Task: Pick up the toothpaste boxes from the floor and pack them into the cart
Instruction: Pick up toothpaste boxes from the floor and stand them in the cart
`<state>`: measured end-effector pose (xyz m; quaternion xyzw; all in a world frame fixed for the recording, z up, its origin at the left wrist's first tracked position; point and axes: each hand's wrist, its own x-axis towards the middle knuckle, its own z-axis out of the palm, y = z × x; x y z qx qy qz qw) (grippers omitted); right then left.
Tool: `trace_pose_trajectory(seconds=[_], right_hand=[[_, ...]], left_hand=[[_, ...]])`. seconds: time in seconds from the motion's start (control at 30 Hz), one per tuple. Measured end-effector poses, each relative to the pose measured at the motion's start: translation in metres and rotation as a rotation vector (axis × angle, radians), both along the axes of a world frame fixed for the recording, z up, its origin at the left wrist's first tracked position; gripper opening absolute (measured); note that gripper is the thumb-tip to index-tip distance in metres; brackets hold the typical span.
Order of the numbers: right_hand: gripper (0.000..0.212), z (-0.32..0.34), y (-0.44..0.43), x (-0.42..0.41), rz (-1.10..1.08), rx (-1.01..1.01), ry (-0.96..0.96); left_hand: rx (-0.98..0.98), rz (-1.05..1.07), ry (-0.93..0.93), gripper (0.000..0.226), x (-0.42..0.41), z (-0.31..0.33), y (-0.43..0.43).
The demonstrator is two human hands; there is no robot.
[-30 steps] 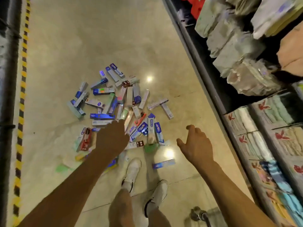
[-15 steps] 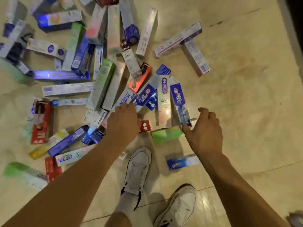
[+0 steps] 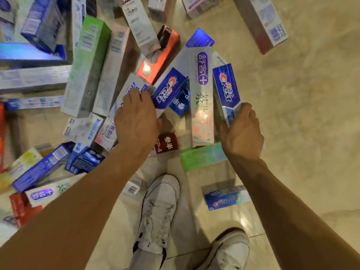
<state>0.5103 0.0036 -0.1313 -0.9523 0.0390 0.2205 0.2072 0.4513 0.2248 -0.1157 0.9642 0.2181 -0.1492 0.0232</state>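
Note:
Several toothpaste boxes lie scattered over the beige floor (image 3: 303, 114). My right hand (image 3: 241, 133) grips the near end of a blue and white box (image 3: 226, 88) at the right edge of the pile. Over a pale white box (image 3: 132, 88) in the middle sits my left hand (image 3: 136, 121), fingers curled on it, beside a blue box (image 3: 168, 88). Between my hands lies a long silver box (image 3: 201, 98). A green box (image 3: 200, 156) and a dark red box (image 3: 166, 143) lie just below them. The cart is out of view.
My two white shoes (image 3: 157, 215) stand on the tiles at the bottom, close to a small blue box (image 3: 226, 197). More boxes crowd the left half, among them a tall green one (image 3: 87, 65) and a red one (image 3: 21, 207). Bare floor stretches to the right.
The view has dropped much closer to the pile. My right hand has closed round the blue and white box, and my left hand has settled onto the pale box.

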Motion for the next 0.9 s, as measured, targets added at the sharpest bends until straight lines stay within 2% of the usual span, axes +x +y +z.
trace_pose_trajectory(seconds=[0.17,0.37,0.5,0.67,0.77,0.9], right_hand=[[0.048,0.038,-0.009,-0.002,-0.007,0.021,-0.043],[0.051,0.163,-0.030,0.006,-0.033,0.068,-0.151],[0.049,0.288,-0.047,0.018,-0.020,0.032,-0.273],[0.054,0.489,-0.074,0.023,-0.054,0.013,-0.325],[0.055,0.616,-0.090,0.011,-0.082,-0.028,-0.333],[0.050,0.762,-0.110,-0.025,-0.120,-0.090,-0.345]], left_hand=[[-0.119,0.062,0.027,0.072,0.006,0.046,-0.001],[-0.049,-0.002,-0.006,0.061,0.029,0.171,-0.018],[-0.092,-0.045,-0.062,0.065,0.051,0.301,-0.044],[-0.113,-0.077,-0.103,0.072,0.066,0.510,-0.088],[-0.156,-0.112,-0.186,0.067,0.062,0.636,-0.106],[-0.200,-0.231,-0.300,0.073,0.048,0.781,-0.121]])
